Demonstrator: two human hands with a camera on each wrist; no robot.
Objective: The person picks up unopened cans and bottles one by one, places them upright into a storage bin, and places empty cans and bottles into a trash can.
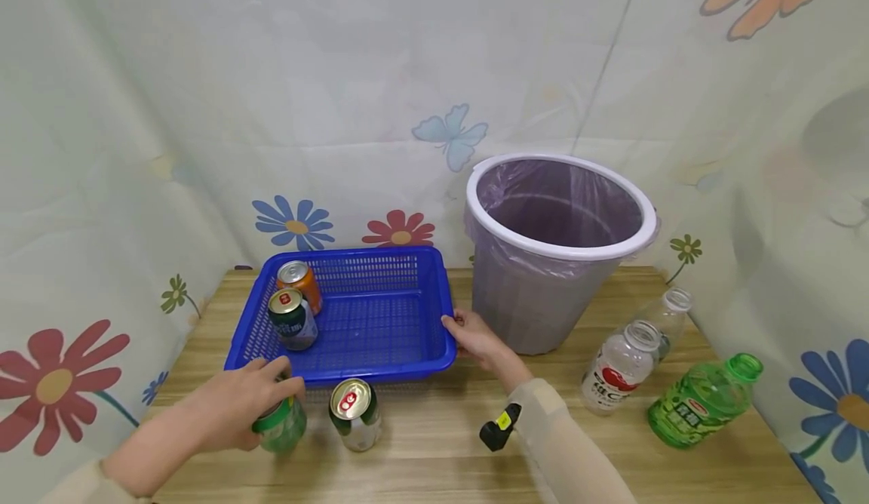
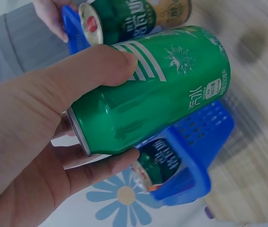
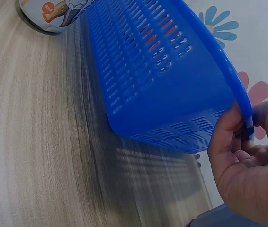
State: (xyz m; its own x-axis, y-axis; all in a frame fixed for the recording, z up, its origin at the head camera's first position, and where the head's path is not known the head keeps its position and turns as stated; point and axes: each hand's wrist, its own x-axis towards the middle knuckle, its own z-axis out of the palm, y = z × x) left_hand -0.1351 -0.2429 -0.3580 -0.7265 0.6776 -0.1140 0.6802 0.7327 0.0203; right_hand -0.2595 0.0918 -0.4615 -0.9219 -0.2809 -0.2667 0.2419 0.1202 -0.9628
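Note:
My left hand [image 1: 234, 406] grips a green soda can [image 2: 148, 87] by its upper part, thumb on one side and fingers on the other, in front of the basket's near left corner. My right hand [image 1: 478, 338] pinches the right rim of a blue plastic basket [image 1: 380, 327], as the right wrist view also shows. Inside the basket, at its left, stand an orange can [image 1: 308, 290] and a dark green can [image 1: 295, 323]. Another green and white can [image 1: 356, 417] stands on the table just in front of the basket, right of my left hand.
A grey bin [image 1: 523, 304] with a white rim and clear liner stands right of the basket. On the table's right are a green bottle [image 1: 702, 402], a clear bottle with a red label [image 1: 621, 368] and another clear bottle [image 1: 668, 315]. Flower-printed cloth hangs behind.

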